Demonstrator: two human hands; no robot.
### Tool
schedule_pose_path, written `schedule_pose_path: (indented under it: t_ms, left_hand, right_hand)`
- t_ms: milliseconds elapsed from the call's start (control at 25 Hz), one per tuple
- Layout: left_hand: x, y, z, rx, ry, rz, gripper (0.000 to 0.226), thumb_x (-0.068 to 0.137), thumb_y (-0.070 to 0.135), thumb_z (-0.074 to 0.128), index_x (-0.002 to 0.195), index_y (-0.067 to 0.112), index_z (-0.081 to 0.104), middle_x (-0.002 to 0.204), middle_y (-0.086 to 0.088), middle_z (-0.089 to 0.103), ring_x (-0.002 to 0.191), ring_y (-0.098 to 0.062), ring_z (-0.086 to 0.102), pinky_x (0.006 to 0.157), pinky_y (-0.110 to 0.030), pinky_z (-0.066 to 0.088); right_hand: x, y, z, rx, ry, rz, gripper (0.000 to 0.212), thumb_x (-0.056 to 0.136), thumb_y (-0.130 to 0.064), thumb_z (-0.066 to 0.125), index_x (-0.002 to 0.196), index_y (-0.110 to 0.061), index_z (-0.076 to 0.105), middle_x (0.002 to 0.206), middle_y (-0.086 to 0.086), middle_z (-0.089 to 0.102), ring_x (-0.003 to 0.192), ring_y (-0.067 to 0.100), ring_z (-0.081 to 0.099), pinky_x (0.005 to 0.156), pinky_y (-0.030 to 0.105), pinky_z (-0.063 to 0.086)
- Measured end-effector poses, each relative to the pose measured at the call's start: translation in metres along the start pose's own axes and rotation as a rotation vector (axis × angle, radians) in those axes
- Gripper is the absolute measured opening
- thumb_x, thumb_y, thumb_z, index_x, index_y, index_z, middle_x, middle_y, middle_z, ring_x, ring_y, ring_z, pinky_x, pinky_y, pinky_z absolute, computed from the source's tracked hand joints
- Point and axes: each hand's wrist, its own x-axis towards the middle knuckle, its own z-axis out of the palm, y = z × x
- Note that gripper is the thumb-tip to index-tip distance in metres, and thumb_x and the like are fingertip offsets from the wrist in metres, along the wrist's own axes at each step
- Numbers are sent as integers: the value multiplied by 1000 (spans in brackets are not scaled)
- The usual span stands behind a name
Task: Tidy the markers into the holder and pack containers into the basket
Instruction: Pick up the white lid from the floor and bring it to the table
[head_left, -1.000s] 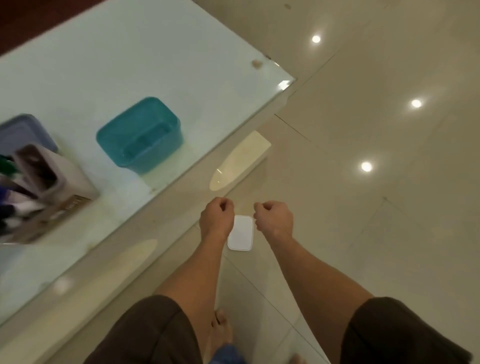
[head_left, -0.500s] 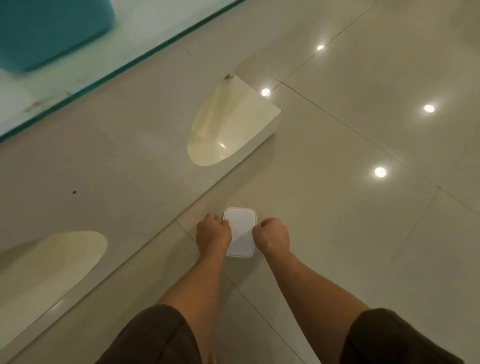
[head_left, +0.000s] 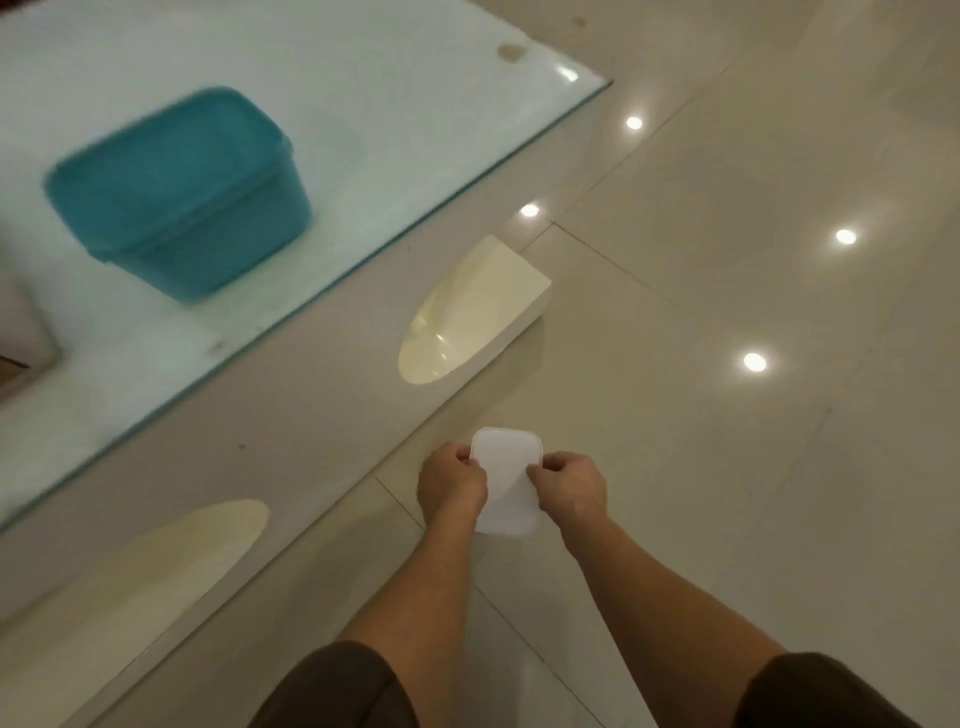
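A white rectangular lidded container (head_left: 508, 480) is down by the tiled floor, below the table's edge. My left hand (head_left: 451, 486) grips its left side and my right hand (head_left: 571, 486) grips its right side, fingers curled over the rim. A teal plastic basket (head_left: 176, 192) stands on the glass table top (head_left: 363, 78) at upper left, blurred. A grey holder (head_left: 21, 332) shows only partly at the left edge. No markers are visible.
The glass top's edge and corner (head_left: 597, 83) overhang a cream table base with a foot (head_left: 478, 312) on the floor. Glossy beige floor tiles (head_left: 727, 467) with lamp reflections fill the right side. My sleeves are at the bottom.
Both hands were fisted beside the white container on the floor; now they grip its two sides. The view dipped to the floor and has risen, showing the teal basket again.
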Motion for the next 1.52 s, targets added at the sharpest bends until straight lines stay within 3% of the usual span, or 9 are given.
schedule_pose_path:
  t_ms: [280, 560, 760, 880, 1000, 1120, 1280, 1400, 1520]
  left_hand:
    - [-140, 136, -146, -176, 130, 118, 20, 97, 20, 53, 109, 22, 70, 108, 0, 71, 94, -23, 64, 76, -28, 45]
    - [-212, 230, -300, -352, 224, 317, 19, 97, 31, 55, 104, 24, 71, 93, 5, 73, 82, -19, 66, 77, -32, 56]
    - [-206, 223, -395, -715, 274, 303, 23, 95, 39, 51, 89, 28, 70, 80, 9, 75, 71, -18, 71, 71, -37, 56]
    - [-183, 211, -430, -720, 227, 274, 29, 94, 47, 57, 92, 23, 72, 87, 5, 73, 75, -17, 71, 63, -29, 52]
    - [-146, 192, -448, -615, 147, 252, 16, 92, 27, 61, 104, 28, 72, 104, 1, 73, 85, -20, 70, 61, -28, 50]
    - [-118, 182, -454, -554, 30, 213, 35, 92, 8, 52, 119, 28, 65, 117, -2, 67, 101, -22, 64, 71, -32, 56]
    - [-95, 176, -455, -457, -80, 197, 33, 98, 6, 44, 117, 23, 66, 114, 0, 63, 100, -18, 61, 76, -30, 53]
    - [-77, 169, -447, -432, -96, 182, 33, 100, 7, 42, 110, 24, 69, 111, 2, 64, 97, -16, 59, 72, -27, 50]
    - [-65, 157, -434, -445, -84, 172, 33, 100, 9, 43, 111, 24, 70, 114, 2, 64, 99, -16, 59, 78, -27, 50]
  right_hand:
    - [-130, -142, -154, 116, 116, -182, 19, 90, -26, 65, 99, -18, 80, 87, -3, 76, 84, 19, 70, 73, 27, 52]
    - [-222, -287, -250, 192, 86, -450, 15, 87, -33, 72, 96, -23, 80, 82, -8, 76, 79, 19, 72, 85, 41, 61]
    - [-261, -359, -211, 182, -57, -603, 27, 80, -37, 65, 101, -28, 79, 80, -10, 76, 80, 16, 73, 82, 44, 62]
    - [-279, -373, -178, 177, -90, -676, 32, 84, -26, 61, 111, -23, 77, 90, -9, 75, 80, 8, 70, 81, 31, 62]
    - [-292, -369, -143, 148, -49, -782, 31, 83, -25, 66, 112, -20, 77, 95, -9, 74, 80, 2, 68, 78, 22, 59]
    - [-293, -360, -112, 73, -35, -839, 39, 79, -40, 64, 110, -20, 76, 95, -9, 74, 82, 6, 68, 81, 28, 59]
    - [-283, -359, -93, -90, -17, -740, 38, 91, -46, 64, 123, -26, 66, 98, -11, 71, 84, 5, 67, 80, 24, 55]
    - [-259, -362, -86, -169, 65, -560, 55, 95, -54, 57, 141, -24, 49, 124, -3, 58, 106, 16, 62, 78, 29, 47]
    - [-231, -368, -81, -177, 6, -469, 42, 98, -43, 58, 130, -17, 60, 119, 4, 61, 107, 24, 64, 76, 29, 41]
